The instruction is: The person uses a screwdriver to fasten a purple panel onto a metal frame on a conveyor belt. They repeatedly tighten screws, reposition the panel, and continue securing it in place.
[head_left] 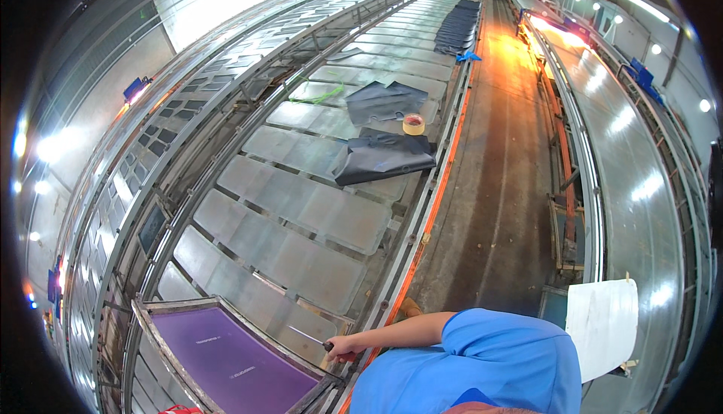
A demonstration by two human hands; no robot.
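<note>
My left hand [345,348] reaches out from my blue short sleeve [482,346] to the near edge of a long printing table [422,218]. Its fingers are closed on the dark handle of a thin metal tool [309,336] that points left over a grey pallet. Just left of the hand lies a metal-framed printing screen [226,361] with a purple mesh. My right hand is out of view.
Grey pallets [301,203] run down the table in a row. Farther along lie two dark garments [384,158] [384,99], a roll of tape [413,123], a green strip [324,96] and a far stack of dark cloth [458,26]. An aisle [497,188] runs on the right, beside a white sheet [602,323].
</note>
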